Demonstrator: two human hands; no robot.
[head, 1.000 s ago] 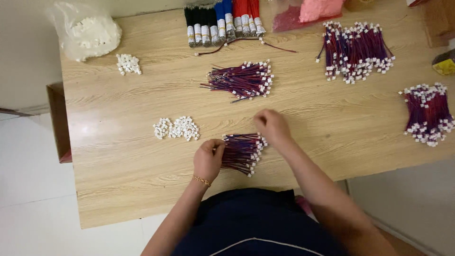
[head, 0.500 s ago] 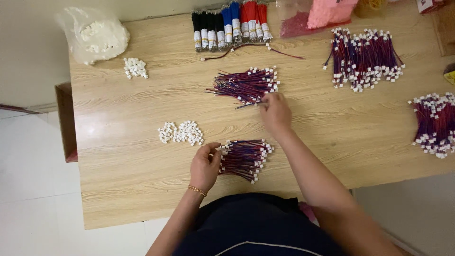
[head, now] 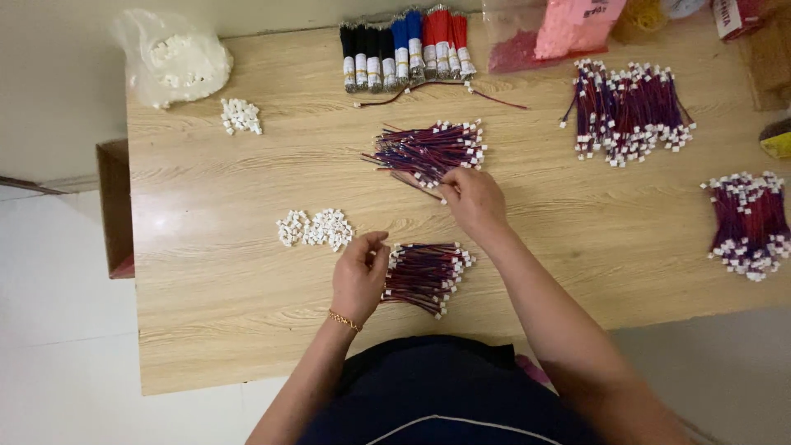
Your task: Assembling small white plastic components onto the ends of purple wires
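My right hand (head: 472,198) reaches forward to the middle pile of red-and-blue wires with white plugs (head: 428,151) and pinches one wire at the pile's near edge. My left hand (head: 359,276) rests on the wooden table (head: 214,272), its fingers curled beside a nearer bundle of the same wires (head: 424,275), touching its left end. A small heap of loose white plastic connectors (head: 314,227) lies just left of and beyond my left hand.
Two larger wire bundles lie at the right (head: 630,110) (head: 748,222). Black, blue and red wire bundles (head: 404,47) stand at the far edge beside a pink bag (head: 573,25). A white bag of connectors (head: 175,56) and a small connector pile (head: 241,116) sit far left.
My right hand has moved away from the near bundle forward to the middle wire pile. My left hand stays beside the near bundle.
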